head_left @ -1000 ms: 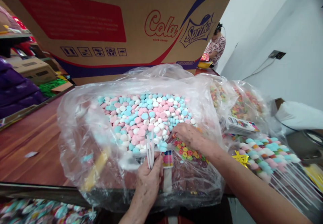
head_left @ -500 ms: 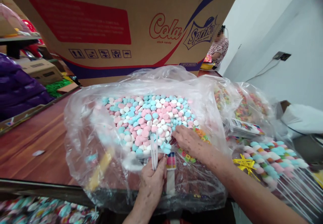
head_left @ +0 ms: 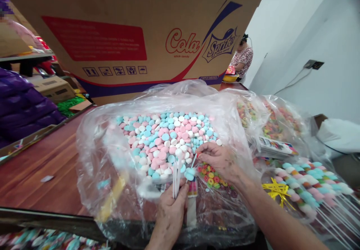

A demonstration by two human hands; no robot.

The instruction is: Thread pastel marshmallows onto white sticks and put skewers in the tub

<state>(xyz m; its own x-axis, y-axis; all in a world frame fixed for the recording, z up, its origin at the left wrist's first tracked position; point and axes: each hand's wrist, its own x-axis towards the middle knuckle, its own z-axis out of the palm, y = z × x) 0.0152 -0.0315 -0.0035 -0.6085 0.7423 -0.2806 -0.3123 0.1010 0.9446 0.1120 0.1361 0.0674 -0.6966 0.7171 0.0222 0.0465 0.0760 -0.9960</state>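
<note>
Several white sticks [head_left: 176, 178], apparently light and stiff, stand at lower centre, clamped low in the fingers of the left hand [head_left: 171, 210]. Right of centre, the right hand's [head_left: 219, 160] fingers pinch a red ring [head_left: 198, 155], probably soft, best gripped by its rim. Candies [head_left: 165, 141] lie beyond.

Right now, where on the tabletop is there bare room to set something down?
Left of the clear plastic bag, the tabletop is bare up to its left edge, except for a small scrap. Crowded: the bag, with the left hand, right hand and candy pile; and right of it, the candy skewers, yellow ties and stacked cards.
</note>
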